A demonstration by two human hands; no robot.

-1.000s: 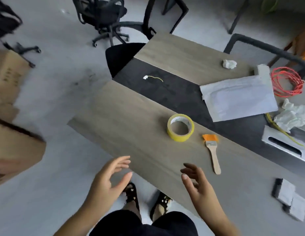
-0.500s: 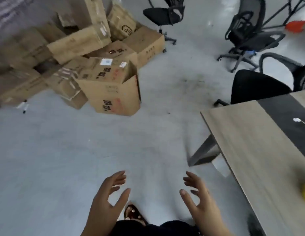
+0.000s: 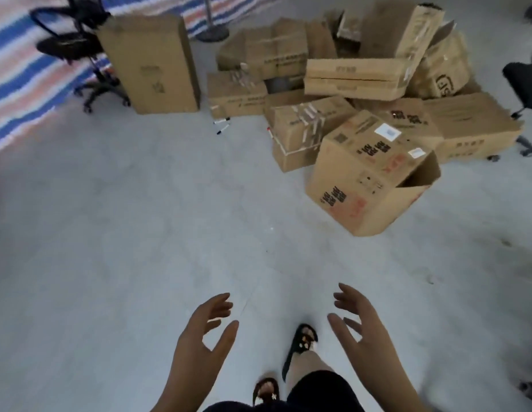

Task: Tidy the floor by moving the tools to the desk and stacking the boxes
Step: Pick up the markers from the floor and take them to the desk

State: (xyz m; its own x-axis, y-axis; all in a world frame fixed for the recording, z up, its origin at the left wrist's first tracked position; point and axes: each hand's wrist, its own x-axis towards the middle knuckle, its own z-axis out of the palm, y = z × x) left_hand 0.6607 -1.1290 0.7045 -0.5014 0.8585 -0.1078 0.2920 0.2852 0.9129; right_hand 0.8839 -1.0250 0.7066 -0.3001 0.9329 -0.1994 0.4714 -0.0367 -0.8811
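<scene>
A jumbled heap of cardboard boxes [image 3: 357, 75] lies on the grey floor at the upper right. Nearest to me is a tipped box with black and red print [image 3: 368, 171], one flap hanging open. A tall upright box [image 3: 152, 63] stands apart to the left. Two or three markers [image 3: 221, 123] lie on the floor between the tall box and the heap. My left hand [image 3: 204, 340] and my right hand [image 3: 360, 328] hover low in front of me, fingers spread, holding nothing, well short of the boxes.
A black office chair [image 3: 77, 46] stands at the upper left on a striped blue, red and white sheet [image 3: 18, 72]. Another black chair [image 3: 523, 78] is at the right edge. Bare grey floor [image 3: 140, 233] lies between me and the boxes. My sandalled foot [image 3: 302, 343] steps forward.
The view has swung left, from the desk with tape roll and brush to the box heap, which now fills the upper frame. Both hands stay spread and hold nothing.
</scene>
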